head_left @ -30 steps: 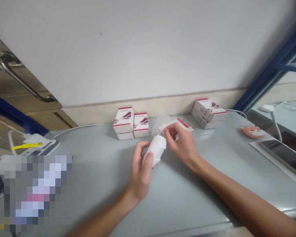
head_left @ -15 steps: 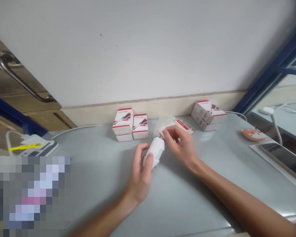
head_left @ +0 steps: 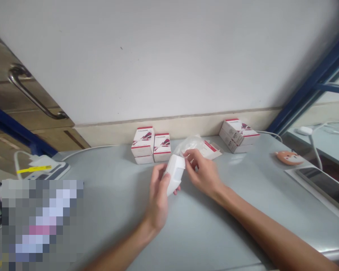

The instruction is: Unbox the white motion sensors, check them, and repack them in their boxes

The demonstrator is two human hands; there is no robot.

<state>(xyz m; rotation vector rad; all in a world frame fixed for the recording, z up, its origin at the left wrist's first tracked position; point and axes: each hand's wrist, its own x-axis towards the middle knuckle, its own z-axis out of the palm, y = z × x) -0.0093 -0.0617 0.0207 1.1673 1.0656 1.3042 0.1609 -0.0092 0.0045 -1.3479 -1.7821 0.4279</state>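
Note:
My left hand (head_left: 158, 195) grips a white plastic device (head_left: 174, 174), its fingers wrapped around the lower part. A thin clear plastic bag (head_left: 192, 144) bunches at the device's upper end. My right hand (head_left: 202, 170) is pinching at that bag, close to the device's top. Just behind it lies an opened white box with a red stripe (head_left: 211, 148), partly hidden by the bag. Two stacks of white and red product boxes (head_left: 142, 145) stand to the left of it, and another stack (head_left: 237, 135) stands to the right.
The grey table (head_left: 107, 177) runs against a white wall. A white cable (head_left: 87, 149) lies along its back edge. An orange fox-faced object (head_left: 289, 158) and a dark tablet (head_left: 324, 184) lie at right. A pixelated patch (head_left: 42, 222) covers the lower left.
The white device has shifted slightly left and lower, with the clear bag now bunched more visibly above it. My right hand has moved down with the bag.

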